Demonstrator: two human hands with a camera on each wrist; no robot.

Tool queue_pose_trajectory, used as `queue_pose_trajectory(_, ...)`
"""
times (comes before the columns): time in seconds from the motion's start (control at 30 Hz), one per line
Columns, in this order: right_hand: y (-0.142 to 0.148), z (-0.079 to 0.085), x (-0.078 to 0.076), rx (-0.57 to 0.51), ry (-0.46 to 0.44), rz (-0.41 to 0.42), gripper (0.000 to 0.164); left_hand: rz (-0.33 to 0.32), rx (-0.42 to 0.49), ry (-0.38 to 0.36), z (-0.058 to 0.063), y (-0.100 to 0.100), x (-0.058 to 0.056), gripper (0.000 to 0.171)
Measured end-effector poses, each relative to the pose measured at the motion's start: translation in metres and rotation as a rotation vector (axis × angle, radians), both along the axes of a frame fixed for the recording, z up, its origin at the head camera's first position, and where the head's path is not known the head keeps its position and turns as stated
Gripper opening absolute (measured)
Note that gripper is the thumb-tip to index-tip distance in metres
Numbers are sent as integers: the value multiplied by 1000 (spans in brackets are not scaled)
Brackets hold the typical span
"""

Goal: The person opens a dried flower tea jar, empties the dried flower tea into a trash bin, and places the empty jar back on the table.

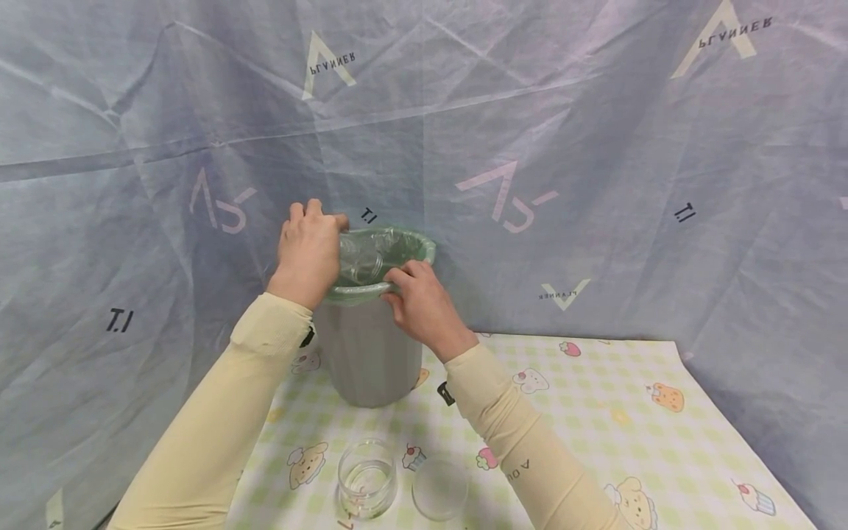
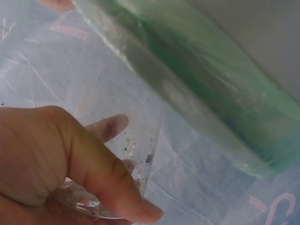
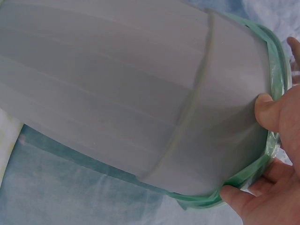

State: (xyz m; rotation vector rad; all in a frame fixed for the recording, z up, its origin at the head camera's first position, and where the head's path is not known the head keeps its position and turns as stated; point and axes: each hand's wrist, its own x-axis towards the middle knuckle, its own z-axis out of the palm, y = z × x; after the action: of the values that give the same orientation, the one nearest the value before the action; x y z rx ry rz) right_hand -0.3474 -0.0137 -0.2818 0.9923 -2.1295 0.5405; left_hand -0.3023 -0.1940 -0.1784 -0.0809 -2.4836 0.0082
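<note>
A grey trash bin (image 1: 371, 361) stands on the patterned cloth, lined with a green plastic bag (image 1: 427, 250) folded over its rim. My left hand (image 1: 308, 258) is at the bin's left side, near the rim. In the left wrist view its curled fingers and thumb hold a clear see-through container (image 2: 126, 136), with dark specks showing through its wall. Just beyond it runs the green-covered rim. My right hand (image 1: 427, 309) grips the near right rim; in the right wrist view its thumb presses the bin's outer wall, over the bag's edge.
Near the front of the cloth (image 1: 583, 427) stand a round clear jar (image 1: 367, 478) and, to its right, a flat clear round lid (image 1: 440, 487). A hanging blue-grey fabric (image 1: 596, 184) closes in the back and the left side, close behind the bin.
</note>
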Motion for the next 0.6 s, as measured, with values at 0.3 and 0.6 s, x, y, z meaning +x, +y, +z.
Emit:
queue_pose_trajectory(0.3,-1,1,0,-6,11,7,16,-27,73,15,2,-6,3,51)
queue_pose_trajectory(0.6,0,-1,0,-3,-14,9,16,-41,134,-10,1,-8,8,60)
